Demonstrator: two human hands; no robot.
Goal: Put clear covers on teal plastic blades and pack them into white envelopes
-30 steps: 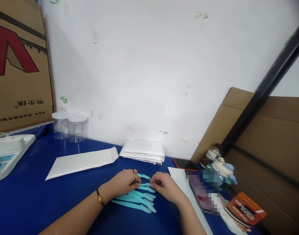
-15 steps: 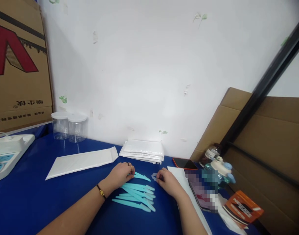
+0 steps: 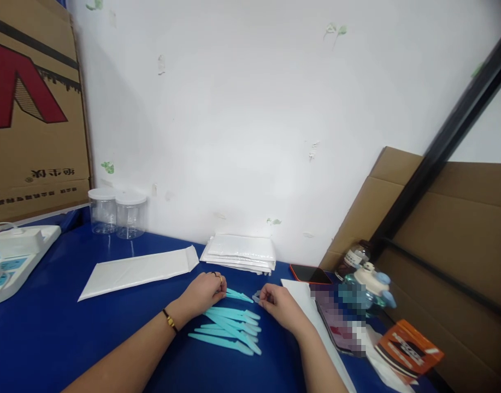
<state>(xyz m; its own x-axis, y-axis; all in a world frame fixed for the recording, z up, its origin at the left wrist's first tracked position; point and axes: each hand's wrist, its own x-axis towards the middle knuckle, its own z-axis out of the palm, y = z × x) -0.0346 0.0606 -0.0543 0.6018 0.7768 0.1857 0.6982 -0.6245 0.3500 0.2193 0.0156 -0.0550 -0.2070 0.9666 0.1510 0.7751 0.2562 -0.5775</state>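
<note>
OK, left hand (image 3: 211, 289): fingers pinched on a teal razor (image 3: 239, 295), tip out toward roughly 3 o'clock. Right hand (image 3: 278, 305), 3 o'clock from there: fingers pinching a clear piece (image 3: 257, 296) — right by that tip, contact unclear. Loose razors (image 3: 229, 328) overlap on the surface (image 3: 217, 374) at 6. White mailers (image 3: 239, 248) stacked at 12 — jars (image 3: 130, 218) at 10.

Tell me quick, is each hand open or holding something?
Left hand: closed, holding a turquoise razor.
Right hand: closed, pinching a clear plastic piece.
</note>
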